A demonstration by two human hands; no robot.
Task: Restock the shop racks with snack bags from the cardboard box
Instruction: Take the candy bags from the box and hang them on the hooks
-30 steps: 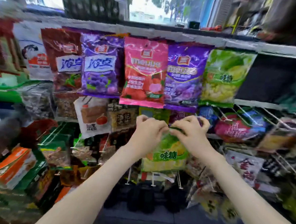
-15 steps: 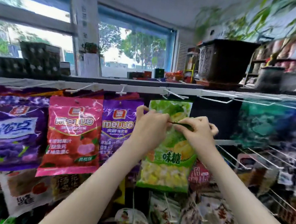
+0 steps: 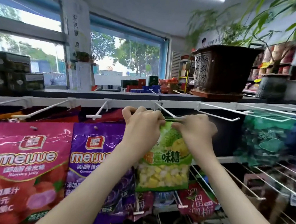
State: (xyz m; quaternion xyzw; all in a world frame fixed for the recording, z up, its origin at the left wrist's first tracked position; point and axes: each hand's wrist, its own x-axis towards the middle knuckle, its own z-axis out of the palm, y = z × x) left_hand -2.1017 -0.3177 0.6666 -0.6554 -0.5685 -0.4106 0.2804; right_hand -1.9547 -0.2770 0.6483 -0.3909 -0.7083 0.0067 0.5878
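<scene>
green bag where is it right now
The green bag is at the centre of the head view, right of the purple bag; left hand and right hand pinch its top edge at a white hook.

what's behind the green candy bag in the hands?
Above the green plastic candy bag, a white wire peg reaches its top edge; dark rack backing shows to its right, a red packet below. Whether other bags hang directly behind is covered.

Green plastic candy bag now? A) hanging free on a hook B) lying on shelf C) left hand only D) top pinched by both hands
D: left hand and right hand both pinch the green plastic candy bag's top edge by the white wire hook.
</scene>
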